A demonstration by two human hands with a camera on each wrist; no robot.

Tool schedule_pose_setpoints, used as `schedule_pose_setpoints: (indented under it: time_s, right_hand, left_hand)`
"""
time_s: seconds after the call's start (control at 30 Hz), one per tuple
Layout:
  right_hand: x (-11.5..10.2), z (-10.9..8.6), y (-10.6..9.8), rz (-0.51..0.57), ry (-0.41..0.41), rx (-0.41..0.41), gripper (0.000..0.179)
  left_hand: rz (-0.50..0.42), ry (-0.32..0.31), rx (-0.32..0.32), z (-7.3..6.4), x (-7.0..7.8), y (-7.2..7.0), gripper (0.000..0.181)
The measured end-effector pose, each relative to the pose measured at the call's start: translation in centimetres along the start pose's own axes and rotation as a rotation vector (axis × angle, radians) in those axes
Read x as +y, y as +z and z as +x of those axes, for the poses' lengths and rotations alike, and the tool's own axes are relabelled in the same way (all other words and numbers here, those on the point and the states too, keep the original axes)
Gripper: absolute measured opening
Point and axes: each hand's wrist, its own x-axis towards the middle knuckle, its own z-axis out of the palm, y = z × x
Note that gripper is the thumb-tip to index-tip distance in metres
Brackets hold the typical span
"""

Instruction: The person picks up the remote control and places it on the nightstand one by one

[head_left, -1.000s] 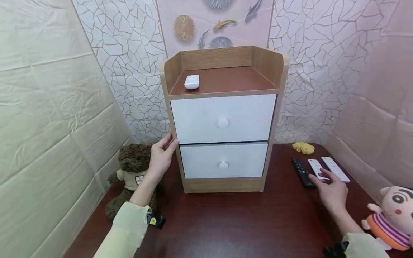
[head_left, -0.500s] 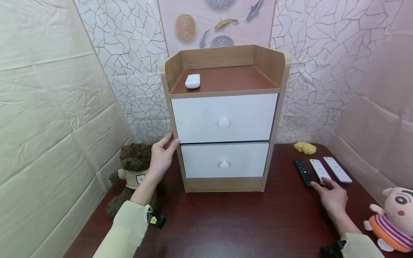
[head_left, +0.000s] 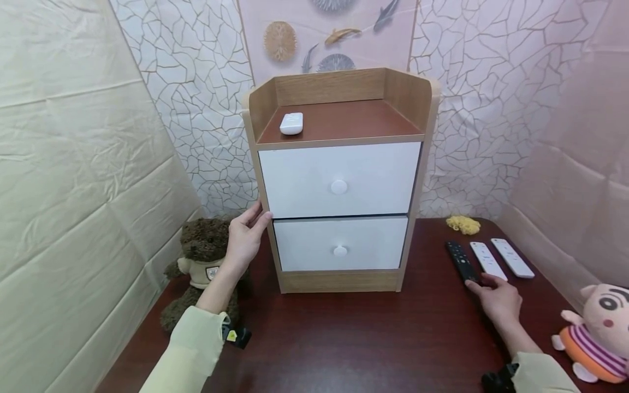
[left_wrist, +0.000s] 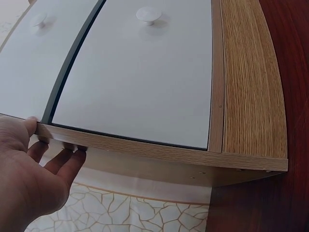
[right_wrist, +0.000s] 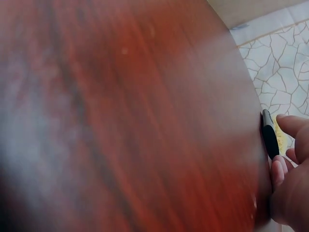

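Note:
A small wooden cabinet [head_left: 339, 281] with two white drawers stands upright in the middle of the head view, both drawers closed. My left hand [head_left: 243, 237] holds its left front edge, thumb on the front and fingers bent against the side panel [left_wrist: 145, 166]. At the right, my right hand [head_left: 501, 300] is low over the table, thumb and index finger spread at the near end of a black remote control [head_left: 461, 261]. The right wrist view shows a gap between one extended finger and this remote [right_wrist: 270, 135]. Two white remotes [head_left: 487, 261] [head_left: 512, 257] lie beside it.
Another white remote [head_left: 292, 124] lies on the cabinet's top. A brown teddy bear [head_left: 201, 273] sits left of the cabinet. A pink plush doll [head_left: 597, 333] is at the right edge, and a yellow fluffy thing [head_left: 463, 224] lies at the back of the dark red table [head_left: 363, 338].
My right hand has drawn back from above the white remote and shifted left to the near end of the black remote. The left hand keeps its place on the cabinet edge.

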Motion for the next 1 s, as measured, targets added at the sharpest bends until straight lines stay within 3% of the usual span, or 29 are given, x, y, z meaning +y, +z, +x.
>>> schedule_pose_setpoints:
  time_s: [0.7, 1.0]
  right_hand:
    - [0.23, 0.69, 0.65, 0.000, 0.062, -0.001, 0.063]
    - [-0.05, 0.79, 0.86, -0.014, 0.042, 0.010, 0.061]
  left_hand:
    - [0.001, -0.001, -0.009, -0.01, 0.21, 0.09, 0.059]
    - [0.007, -0.018, -0.015, -0.13, 0.25, -0.11, 0.059]
